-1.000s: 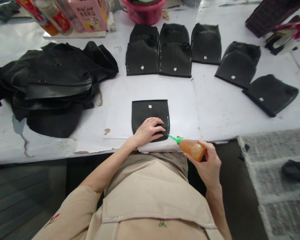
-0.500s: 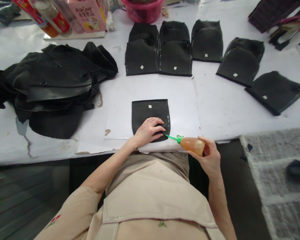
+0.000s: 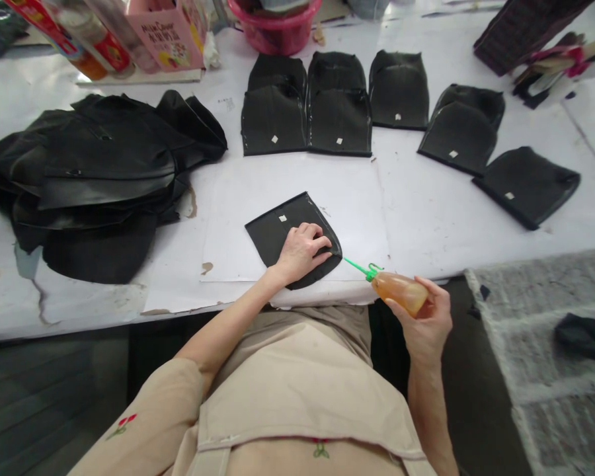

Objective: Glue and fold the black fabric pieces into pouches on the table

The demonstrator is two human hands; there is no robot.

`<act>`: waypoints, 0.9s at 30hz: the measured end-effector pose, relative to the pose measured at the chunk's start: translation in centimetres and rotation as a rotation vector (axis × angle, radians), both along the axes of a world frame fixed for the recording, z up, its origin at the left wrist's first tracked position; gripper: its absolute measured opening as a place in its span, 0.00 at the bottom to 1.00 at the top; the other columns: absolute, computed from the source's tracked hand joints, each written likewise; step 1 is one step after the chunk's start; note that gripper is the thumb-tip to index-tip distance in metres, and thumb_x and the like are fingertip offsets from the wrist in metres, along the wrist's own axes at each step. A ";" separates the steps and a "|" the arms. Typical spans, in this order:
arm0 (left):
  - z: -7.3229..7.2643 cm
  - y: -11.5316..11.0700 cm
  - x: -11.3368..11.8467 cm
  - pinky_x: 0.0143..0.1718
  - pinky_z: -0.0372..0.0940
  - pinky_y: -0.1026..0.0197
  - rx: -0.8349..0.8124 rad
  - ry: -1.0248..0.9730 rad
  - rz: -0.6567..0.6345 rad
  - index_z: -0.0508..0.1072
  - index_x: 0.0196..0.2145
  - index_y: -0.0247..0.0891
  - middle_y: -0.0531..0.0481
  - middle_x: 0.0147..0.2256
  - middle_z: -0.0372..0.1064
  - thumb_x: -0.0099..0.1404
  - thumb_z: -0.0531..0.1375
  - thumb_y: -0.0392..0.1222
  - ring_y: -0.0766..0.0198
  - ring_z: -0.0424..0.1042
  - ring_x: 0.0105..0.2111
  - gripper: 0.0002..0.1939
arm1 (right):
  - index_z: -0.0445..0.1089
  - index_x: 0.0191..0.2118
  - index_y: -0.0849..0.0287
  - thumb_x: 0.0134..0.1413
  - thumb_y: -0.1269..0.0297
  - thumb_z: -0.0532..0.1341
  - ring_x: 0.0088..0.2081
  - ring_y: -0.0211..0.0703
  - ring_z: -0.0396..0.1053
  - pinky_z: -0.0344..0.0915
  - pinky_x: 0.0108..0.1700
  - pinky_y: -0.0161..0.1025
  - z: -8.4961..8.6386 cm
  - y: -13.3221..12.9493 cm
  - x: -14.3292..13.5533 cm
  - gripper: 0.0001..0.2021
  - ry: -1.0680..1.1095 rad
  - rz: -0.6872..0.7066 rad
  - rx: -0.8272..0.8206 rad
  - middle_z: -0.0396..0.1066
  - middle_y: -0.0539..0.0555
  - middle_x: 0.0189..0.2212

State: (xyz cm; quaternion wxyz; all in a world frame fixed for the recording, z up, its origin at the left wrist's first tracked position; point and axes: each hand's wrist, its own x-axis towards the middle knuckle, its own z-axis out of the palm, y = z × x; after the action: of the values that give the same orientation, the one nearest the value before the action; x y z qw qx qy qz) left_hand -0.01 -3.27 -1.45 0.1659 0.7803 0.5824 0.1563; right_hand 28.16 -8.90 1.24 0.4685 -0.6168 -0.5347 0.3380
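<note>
A black leather-like panel (image 3: pixel 272 238) with a rounded end and a small white square label lies tilted on the white-covered table. My left hand (image 3: pixel 302 250) rests on top of it, fingers bent and spread, tips near its right edge. In my right hand (image 3: pixel 429 317) is a squeeze bottle (image 3: pixel 401 291) of amber liquid, its thin green nozzle pointing left. The nozzle tip is very close to the panel's right corner; whether they touch I cannot tell. Some shiny wet-looking marks run along the panel's edge.
Several similar black panels (image 3: pixel 338 122) lie along the back and right. A heap of black pieces (image 3: pixel 104 178) is on the left. Behind stand a pink basin (image 3: pixel 277 30), a pink box (image 3: pixel 161 39) and bottles. Grey fabric (image 3: pixel 550 317) lies at the right.
The panel has turned counterclockwise under my left hand, its straight edge now slanting. My right hand and the bottle have moved slightly right and down, away from the panel's surface.
</note>
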 end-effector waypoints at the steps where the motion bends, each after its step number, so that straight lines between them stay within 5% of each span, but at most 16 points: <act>1: -0.2 0.0 0.0 0.45 0.60 0.51 0.006 -0.010 0.009 0.78 0.43 0.43 0.43 0.48 0.70 0.69 0.63 0.47 0.51 0.66 0.50 0.09 | 0.70 0.52 0.56 0.37 0.57 0.79 0.45 0.48 0.76 0.76 0.49 0.49 -0.1 -0.2 -0.3 0.34 -0.006 -0.001 -0.012 0.72 0.56 0.47; 10: -0.6 -0.3 0.0 0.45 0.60 0.52 0.025 -0.044 0.035 0.78 0.43 0.44 0.45 0.48 0.70 0.68 0.63 0.47 0.53 0.66 0.50 0.08 | 0.69 0.54 0.55 0.41 0.58 0.78 0.51 0.52 0.73 0.73 0.53 0.51 -2.2 -0.8 -1.9 0.34 -0.114 0.063 0.059 0.70 0.57 0.49; 27: -0.9 -0.3 0.1 0.47 0.59 0.51 0.029 -0.060 0.062 0.78 0.43 0.44 0.45 0.48 0.70 0.68 0.63 0.46 0.51 0.65 0.51 0.08 | 0.67 0.54 0.53 0.44 0.55 0.77 0.45 0.51 0.73 0.73 0.50 0.52 -1.0 -1.1 -1.3 0.31 -0.371 0.126 0.180 0.71 0.55 0.44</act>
State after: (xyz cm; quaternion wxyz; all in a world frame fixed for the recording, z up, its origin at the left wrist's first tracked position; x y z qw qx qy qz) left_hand 0.07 -3.57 -2.38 0.1668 0.7591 0.5989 0.1931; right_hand 26.81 -10.03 0.25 0.3931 -0.5893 -0.6774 0.1983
